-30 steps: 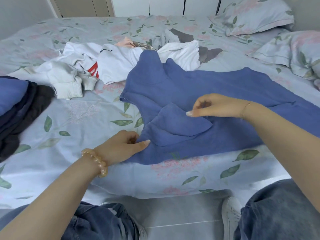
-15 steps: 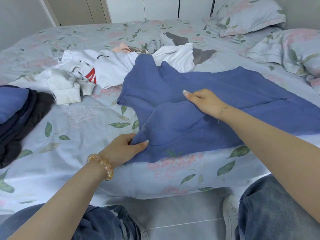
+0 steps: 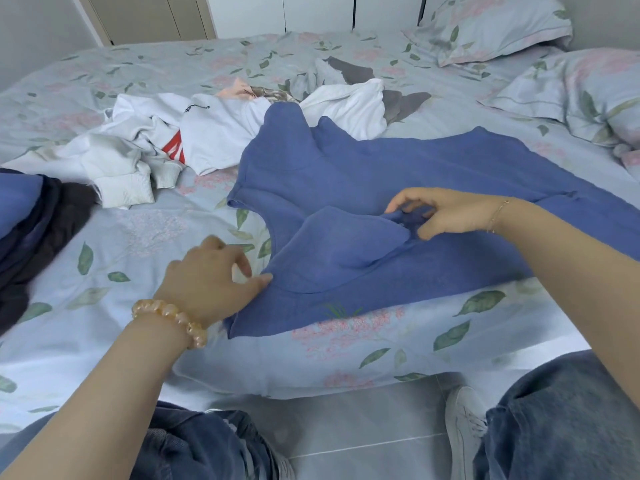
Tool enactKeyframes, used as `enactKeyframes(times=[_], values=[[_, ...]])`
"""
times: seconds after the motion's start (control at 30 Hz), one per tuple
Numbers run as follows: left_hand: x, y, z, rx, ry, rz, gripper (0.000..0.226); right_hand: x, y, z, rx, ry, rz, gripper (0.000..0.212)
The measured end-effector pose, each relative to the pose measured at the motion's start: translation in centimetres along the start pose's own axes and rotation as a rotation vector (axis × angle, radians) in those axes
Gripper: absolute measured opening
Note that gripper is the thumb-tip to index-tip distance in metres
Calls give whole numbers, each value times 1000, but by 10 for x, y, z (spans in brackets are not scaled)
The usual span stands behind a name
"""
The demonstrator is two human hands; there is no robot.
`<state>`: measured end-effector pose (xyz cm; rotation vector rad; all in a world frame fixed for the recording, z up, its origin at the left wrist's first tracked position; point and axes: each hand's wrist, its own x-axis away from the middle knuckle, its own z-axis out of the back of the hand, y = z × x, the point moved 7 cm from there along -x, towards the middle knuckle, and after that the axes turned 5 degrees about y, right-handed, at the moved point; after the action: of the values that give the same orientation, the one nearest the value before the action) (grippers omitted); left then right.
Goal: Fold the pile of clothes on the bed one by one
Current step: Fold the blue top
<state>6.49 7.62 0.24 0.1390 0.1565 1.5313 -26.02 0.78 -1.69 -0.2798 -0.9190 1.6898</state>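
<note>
A blue garment (image 3: 381, 168) lies spread across the floral bed (image 3: 138, 237), its near strap part folded inward over the body. My left hand (image 3: 211, 275), with a bead bracelet on the wrist, pinches the garment's near left edge at the neckline. My right hand (image 3: 440, 213) grips a bunch of the blue fabric at the tip of the folded flap. Behind the garment a pile of white, grey and pink clothes (image 3: 207, 133) lies unfolded.
A stack of folded dark and blue clothes (image 3: 31, 230) sits at the bed's left edge. Two floral pillows (image 3: 571, 81) lie at the back right. My jeans-clad knees and a white shoe (image 3: 464, 427) are over the tiled floor below the bed's near edge.
My right hand slid right along the folded flap and now bunches the fabric at its tip. My left hand stays at the near edge, fingers slightly shifted.
</note>
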Motion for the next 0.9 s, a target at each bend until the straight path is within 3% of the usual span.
enactKeyframes(times=[0.1,0.2,0.27,0.33,0.5,0.6,0.67,0.77,0.83,0.9], values=[[-32,27,4,398,34,-47,27,-5,-3,3,6,99,78,53],[-67,60,-19,689,-96,-14,40,-12,-9,4,-8,215,167,41],[-84,73,-39,695,-168,31,54,-16,-12,3,-48,261,190,20],[-100,74,-54,599,-205,51,52,-16,-16,6,-109,295,179,10],[-118,61,-44,699,-250,68,28,-24,-21,18,-269,358,77,17],[-120,41,-32,951,-224,213,21,-34,-20,10,-448,302,-36,10],[-117,36,-33,1130,-277,279,14,-39,-21,2,-503,217,-41,29],[-118,31,-41,1143,-238,303,10,-44,-21,-6,-396,178,-107,43],[-120,27,-49,1103,-218,332,31,-48,-20,-9,-257,219,-162,42],[-119,27,-51,1078,-199,323,36,-53,-19,-15,-189,261,-161,42]])
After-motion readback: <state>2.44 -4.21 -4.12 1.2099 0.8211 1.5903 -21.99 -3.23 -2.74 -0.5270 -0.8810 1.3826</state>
